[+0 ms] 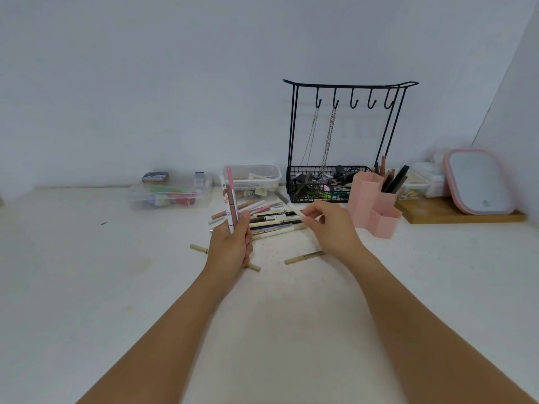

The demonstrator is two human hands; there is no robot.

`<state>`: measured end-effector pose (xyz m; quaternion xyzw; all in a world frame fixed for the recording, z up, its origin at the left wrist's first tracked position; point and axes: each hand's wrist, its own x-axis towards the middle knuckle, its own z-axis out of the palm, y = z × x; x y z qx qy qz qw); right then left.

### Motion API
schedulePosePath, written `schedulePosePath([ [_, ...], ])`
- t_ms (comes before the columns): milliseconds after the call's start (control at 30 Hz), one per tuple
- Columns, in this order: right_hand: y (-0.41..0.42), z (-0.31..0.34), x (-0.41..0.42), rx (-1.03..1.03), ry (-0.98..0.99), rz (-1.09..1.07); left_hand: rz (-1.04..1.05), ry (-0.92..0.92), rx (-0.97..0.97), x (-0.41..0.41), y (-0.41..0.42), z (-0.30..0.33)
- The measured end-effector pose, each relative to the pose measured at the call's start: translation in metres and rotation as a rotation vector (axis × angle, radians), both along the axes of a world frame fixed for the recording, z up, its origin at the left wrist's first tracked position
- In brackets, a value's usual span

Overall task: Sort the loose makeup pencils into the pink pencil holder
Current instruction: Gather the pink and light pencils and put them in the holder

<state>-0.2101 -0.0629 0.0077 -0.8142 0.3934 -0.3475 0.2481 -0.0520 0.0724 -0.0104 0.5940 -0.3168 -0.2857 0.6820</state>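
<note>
Both forearms reach over the white worktop (87,287). Left hand (230,246) grips upright slim makeup pencils (230,199); right hand (329,225), fingers loosely curled, hovers over loose pencils (274,220), one reading "MADIELI", beside the pink hexagonal plastic pencil holder (370,199).

Two hands (230,243); one holder (374,199); two clear boxes (170,193); one rack (344,141); five hooks (354,100); one mirror (478,182).
</note>
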Motion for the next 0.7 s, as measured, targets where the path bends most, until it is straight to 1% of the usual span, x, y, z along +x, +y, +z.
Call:
schedulePosePath([
  [67, 0.025, 0.010, 0.010, 0.276, -0.268, 0.160, -0.023, -0.014, -0.017, -0.001, 0.000, 0.000],
  [133, 0.050, 0.012, 0.021, 0.550, -0.464, 0.308, -0.043, -0.058, -0.023, -0.002, 0.000, -0.001],
  [167, 0.057, 0.012, 0.025, 0.619, -0.513, 0.348, -0.053, -0.097, -0.020, -0.003, 0.000, -0.003],
  [233, 0.066, 0.011, 0.033, 0.666, -0.541, 0.382, -0.080, -0.178, -0.018, -0.004, 0.001, -0.005],
  [333, 0.067, 0.008, 0.039, 0.664, -0.551, 0.385, -0.125, -0.225, -0.055, -0.006, 0.002, -0.004],
  [400, 0.067, 0.005, 0.039, 0.625, -0.551, 0.370, -0.143, -0.182, -0.053, -0.007, 0.001, -0.004],
  [467, 0.065, 0.002, 0.040, 0.522, -0.522, 0.349, -0.165, -0.099, -0.030, -0.007, -0.001, -0.005],
  [533, 0.064, 0.001, 0.041, 0.405, -0.471, 0.339, -0.186, -0.058, -0.008, -0.007, -0.001, -0.004],
  [633, 0.056, 0.003, 0.040, 0.305, -0.396, 0.364, -0.186, -0.007, -0.037, -0.006, 0.002, -0.001],
  [700, 0.043, 0.003, 0.035, 0.166, -0.253, 0.301, -0.126, 0.032, -0.050, -0.003, 0.002, 0.001],
])
